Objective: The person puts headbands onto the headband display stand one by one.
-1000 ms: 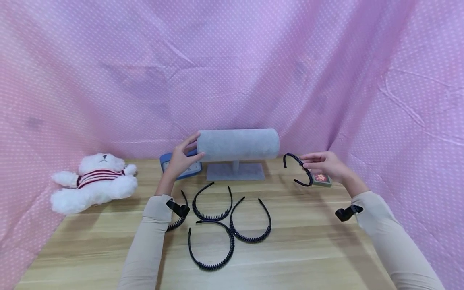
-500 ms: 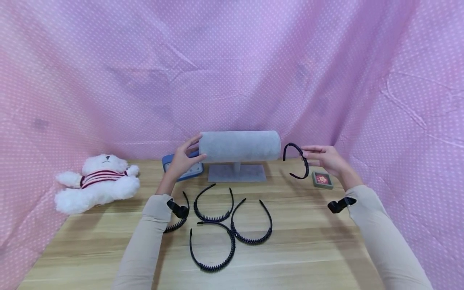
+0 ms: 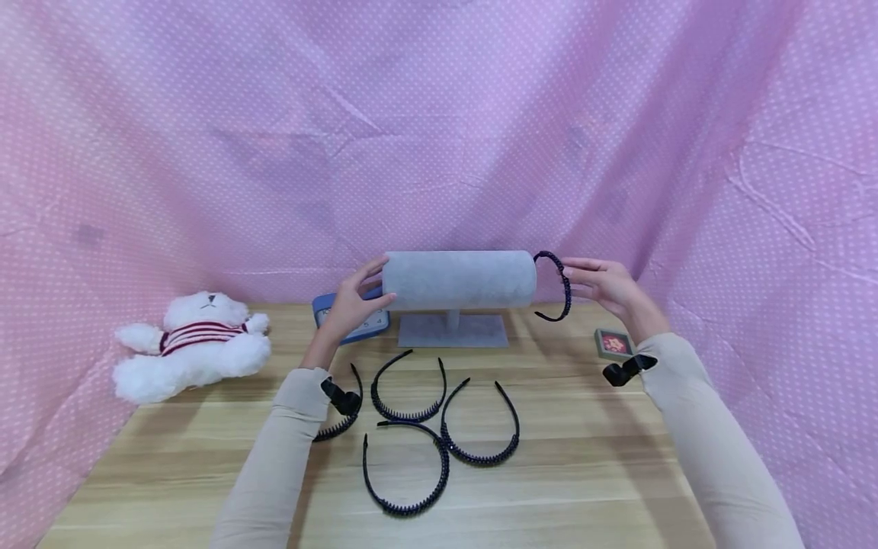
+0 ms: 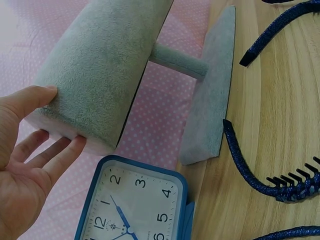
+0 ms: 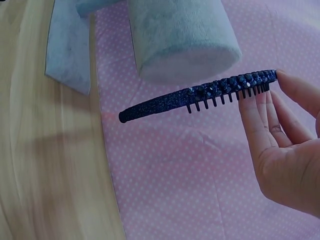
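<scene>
A grey velvety T-bar display stand [image 3: 458, 279] stands at the back of the table, its padded roll lying level on a post. My left hand [image 3: 355, 303] grips the roll's left end, thumb on the curved side and fingers against the end face in the left wrist view. At the other end, my right hand [image 3: 607, 286] pinches a dark beaded headband [image 5: 225, 90] by its toothed, beaded part. That headband is held upright in the air, its open side facing the roll's right end [image 5: 192, 65] and close to it.
Several more dark headbands [image 3: 408, 509] lie on the wooden table [image 3: 569, 473] in front of the stand. A blue clock [image 4: 182, 187] is behind my left hand. A white plush toy [image 3: 199, 351] lies at left, a small framed star picture [image 3: 613, 345] at right. Pink dotted cloth [image 3: 439, 137] surrounds the table.
My right hand has raised the headband and carried it left, away from the small frame and up to the roll's right end. The left hand keeps its hold on the stand.
</scene>
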Action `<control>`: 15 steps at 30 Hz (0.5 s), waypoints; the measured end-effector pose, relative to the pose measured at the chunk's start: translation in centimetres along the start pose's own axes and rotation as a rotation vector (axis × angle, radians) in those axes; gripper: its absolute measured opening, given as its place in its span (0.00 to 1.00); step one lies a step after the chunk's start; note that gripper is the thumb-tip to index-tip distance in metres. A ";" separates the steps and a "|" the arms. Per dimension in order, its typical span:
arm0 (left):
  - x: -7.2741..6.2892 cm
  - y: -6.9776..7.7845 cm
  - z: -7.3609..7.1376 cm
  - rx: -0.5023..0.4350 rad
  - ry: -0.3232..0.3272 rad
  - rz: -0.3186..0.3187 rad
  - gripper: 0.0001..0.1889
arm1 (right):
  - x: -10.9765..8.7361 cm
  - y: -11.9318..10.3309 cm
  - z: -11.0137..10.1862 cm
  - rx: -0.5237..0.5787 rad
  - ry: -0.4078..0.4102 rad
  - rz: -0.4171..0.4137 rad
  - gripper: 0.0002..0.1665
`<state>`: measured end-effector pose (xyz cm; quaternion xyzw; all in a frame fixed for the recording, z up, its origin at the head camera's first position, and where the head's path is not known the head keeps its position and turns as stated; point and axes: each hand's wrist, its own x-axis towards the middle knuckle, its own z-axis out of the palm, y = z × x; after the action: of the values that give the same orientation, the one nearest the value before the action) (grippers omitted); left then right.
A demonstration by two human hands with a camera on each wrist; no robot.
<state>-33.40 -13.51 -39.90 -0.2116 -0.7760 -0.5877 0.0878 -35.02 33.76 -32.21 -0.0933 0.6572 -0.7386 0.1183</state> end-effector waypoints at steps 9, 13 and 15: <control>0.0 -0.1 0.4 0.010 0.015 0.024 0.38 | 1.9 -0.1 1.5 0.043 0.001 0.006 0.21; 0.3 -0.5 0.6 0.012 0.016 0.034 0.37 | 2.4 0.0 1.9 0.028 0.033 0.013 0.19; 0.5 -0.5 0.7 0.010 0.017 0.032 0.37 | 2.6 0.0 2.1 0.009 0.047 0.009 0.17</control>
<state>-34.01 -12.81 -40.39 -0.2186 -0.7745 -0.5842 0.1050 -36.83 30.98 -31.99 -0.0723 0.6570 -0.7428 0.1067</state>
